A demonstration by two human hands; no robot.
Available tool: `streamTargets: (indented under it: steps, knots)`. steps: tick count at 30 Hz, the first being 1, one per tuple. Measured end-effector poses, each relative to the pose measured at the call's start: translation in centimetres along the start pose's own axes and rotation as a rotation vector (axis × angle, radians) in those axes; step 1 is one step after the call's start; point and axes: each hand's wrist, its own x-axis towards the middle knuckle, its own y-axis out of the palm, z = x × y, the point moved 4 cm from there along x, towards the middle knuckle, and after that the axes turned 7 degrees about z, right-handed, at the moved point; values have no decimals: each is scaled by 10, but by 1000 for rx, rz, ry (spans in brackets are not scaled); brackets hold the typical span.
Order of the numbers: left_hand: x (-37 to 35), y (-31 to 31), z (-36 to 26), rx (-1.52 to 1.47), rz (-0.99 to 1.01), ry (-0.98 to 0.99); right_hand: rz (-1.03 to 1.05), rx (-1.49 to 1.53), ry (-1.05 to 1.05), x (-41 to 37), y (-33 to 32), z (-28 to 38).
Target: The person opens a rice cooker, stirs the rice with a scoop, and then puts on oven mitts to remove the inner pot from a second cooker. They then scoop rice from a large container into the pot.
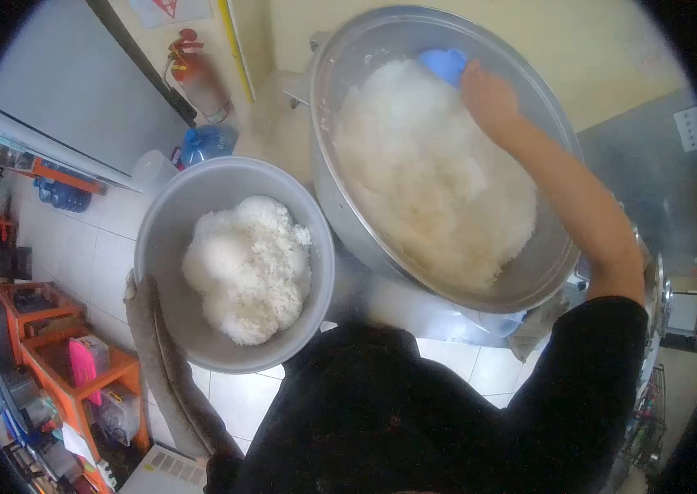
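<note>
My right hand point(488, 97) reaches to the far side of a large metal pot point(344, 185) and is closed on a blue scoop point(445, 66). Cooked white rice point(431, 173) fills much of this pot, and the scoop is at the rice's far edge. On the left is a smaller grey pot point(169, 222), with a mound of rice point(250, 267) inside. My left hand point(149, 306), covered by a brownish-grey mitt, grips this pot at its left rim; the mitt hides the fingers.
A red fire extinguisher point(200, 78) and a blue water bottle point(207, 144) stand beyond the grey pot. Orange shelves point(44, 346) holding several items line the left side. A wall point(620, 49) rises behind the large pot. White floor tiles point(241, 403) show below.
</note>
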Motion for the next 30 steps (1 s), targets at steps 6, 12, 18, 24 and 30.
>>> streamTargets:
  steps: [6,12,18,24,30]
  knots:
    - [5,-7,-1,191,-76,-48,279,31,65,7,34,12]
    - [7,-5,-3,180,-82,-19,338,-44,-58,-27,24,2]
    - [3,0,-13,92,-26,17,257,-161,-109,-72,-56,7]
    - [11,-9,-7,288,-148,-70,46,-75,-37,0,-18,15]
    - [21,-8,2,166,-128,-58,213,-73,-284,14,7,101]
